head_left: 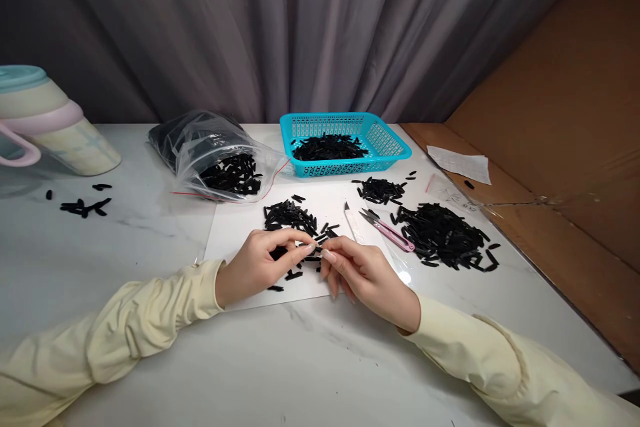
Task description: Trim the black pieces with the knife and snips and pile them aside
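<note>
Above the white sheet on the bench, I have both hands together, fingertips almost touching. My left grip is pinched close, thumb against forefinger, and my right grip is pinched the same way just beside it, its other fingers curled below. Between the tips I have hold of a small black piece, mostly hidden by my fingers. Just beyond and under my hands, a loose pile of similar pieces lies on the sheet, a few strays nearer me.

To the right of that pile lie a white knife, blade pointing away from me, and pink snips. Past them sits a larger heap, with a smaller heap farther back. Behind stands a blue basket, more black pieces inside it. To its left, a clear plastic bag lies with its mouth towards me, pieces showing inside. At far left a mug stands near some scattered pieces. A paper slip lies by the cardboard on my right.
</note>
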The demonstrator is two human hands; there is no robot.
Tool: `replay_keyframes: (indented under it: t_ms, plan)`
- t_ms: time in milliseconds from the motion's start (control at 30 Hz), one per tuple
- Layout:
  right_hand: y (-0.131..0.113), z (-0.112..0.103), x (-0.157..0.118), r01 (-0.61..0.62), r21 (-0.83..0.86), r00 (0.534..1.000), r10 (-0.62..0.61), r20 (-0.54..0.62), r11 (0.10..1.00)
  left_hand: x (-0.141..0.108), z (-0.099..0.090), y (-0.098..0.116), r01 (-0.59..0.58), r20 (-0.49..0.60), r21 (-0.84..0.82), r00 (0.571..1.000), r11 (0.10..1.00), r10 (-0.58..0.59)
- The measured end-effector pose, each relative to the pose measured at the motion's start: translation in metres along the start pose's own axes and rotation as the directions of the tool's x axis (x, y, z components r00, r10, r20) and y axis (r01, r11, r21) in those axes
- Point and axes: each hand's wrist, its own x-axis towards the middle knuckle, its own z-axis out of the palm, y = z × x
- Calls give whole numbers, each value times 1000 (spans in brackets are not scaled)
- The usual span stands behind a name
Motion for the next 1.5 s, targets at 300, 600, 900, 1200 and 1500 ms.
replay_keyframes:
  t_ms: [300, 600, 900, 1200, 1500]
  plan:
    - [-3, 2, -1, -54, 135, 999, 53, 12, 989, 4, -1, 3, 31, 113, -50, 993, 998, -25]
    - [-3, 2, 1, -61, 234, 996, 44, 75, 970, 2, -1, 3, -6, 99, -13, 995, 1000, 8]
    - [-4, -1, 1, -69, 150, 993, 53, 107, 986, 1, -1, 4, -67, 68, 31, 996, 997, 65]
    - [-2, -1, 1, -51, 47, 992, 45, 121, 998, 0, 0, 4, -76, 77, 52, 994, 996, 72]
    - [-2, -2, 1, 71, -213, 994, -51, 100, 974, 0, 2, 3, -45, 78, 42, 996, 998, 42]
